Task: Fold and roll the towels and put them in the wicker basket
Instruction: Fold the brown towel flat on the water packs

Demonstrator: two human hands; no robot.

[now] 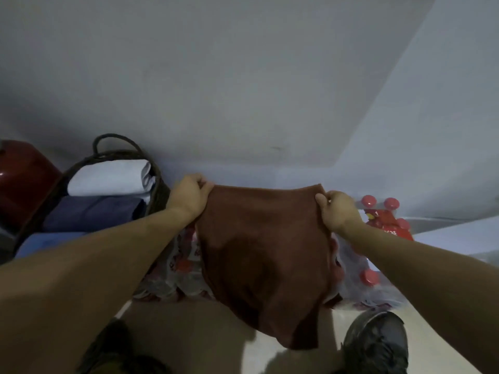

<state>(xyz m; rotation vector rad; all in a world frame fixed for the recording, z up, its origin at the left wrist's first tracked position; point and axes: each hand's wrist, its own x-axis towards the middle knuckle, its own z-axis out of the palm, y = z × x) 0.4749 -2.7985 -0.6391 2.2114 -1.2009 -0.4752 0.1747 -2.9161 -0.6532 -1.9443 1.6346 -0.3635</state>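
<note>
The brown towel (259,255) is up in the air, hanging from its top edge in front of the wall (243,76), its bottom dangling above the floor (189,327). The left hand (189,197) pinches one top corner and the right hand (337,211) pinches the other, held well apart so the top edge runs fairly straight.

So I'd say we're at the very start of the fold on this one — spread out, nothing doubled over that I can tell. Next move probably means bringing the corners together, or laying it down somewhere flat to roll.

Room is tight though. The basket (159,190) sits just left of the left hand and already holds a white towel (108,176), a dark blue towel (91,211) and a lighter blue towel (48,241). Behind the brown one is a plastic-wrapped pack of red-capped bottles (370,276) — not a great folding surface. A shoe (378,344) is right below, so the open floor is mostly between the feet.
</note>
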